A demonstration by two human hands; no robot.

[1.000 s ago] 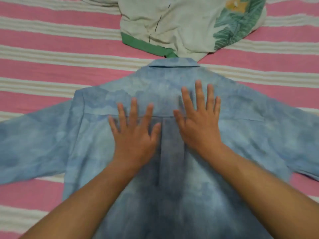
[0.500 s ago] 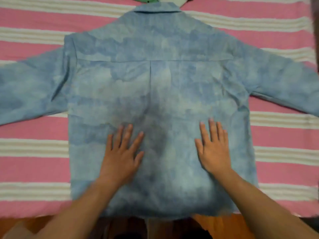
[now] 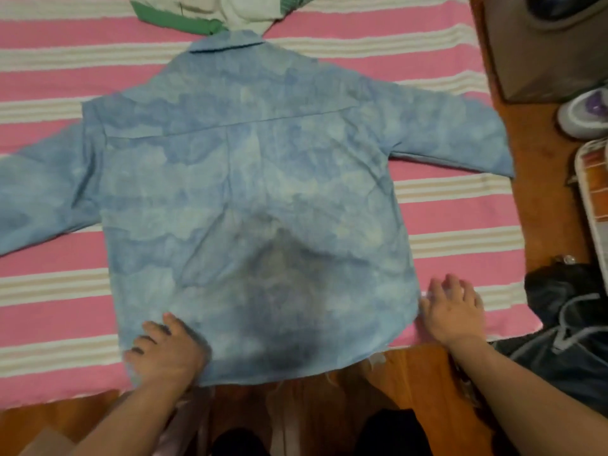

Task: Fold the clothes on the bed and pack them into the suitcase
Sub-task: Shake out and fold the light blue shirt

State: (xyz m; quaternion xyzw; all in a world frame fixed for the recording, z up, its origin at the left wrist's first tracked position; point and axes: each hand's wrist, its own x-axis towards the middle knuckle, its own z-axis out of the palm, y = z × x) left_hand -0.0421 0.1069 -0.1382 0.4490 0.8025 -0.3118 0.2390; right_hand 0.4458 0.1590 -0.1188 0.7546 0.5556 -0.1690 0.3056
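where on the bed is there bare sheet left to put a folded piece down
Bare striped sheet lies below the blue shirt's left sleeve, left of the left hand. Another patch sits under the right sleeve, between shirt body and bed edge, above the right hand. The top is crowded by the green-trimmed garment touching the collar.

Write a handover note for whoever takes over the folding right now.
Left hand: resting on the blue shirt at its lower left hem corner; whether it pinches the cloth is unclear.
Right hand: open, fingers on the striped bed sheet beside the shirt's lower right edge.
Shirt lies back up, spread flat, both sleeves out to the sides, collar away from you. A white and green garment lies beyond the collar.
Done: shirt laid out flat.
Left: fold the sleeves and body, then the other garment, then pack. No suitcase is clearly in view.
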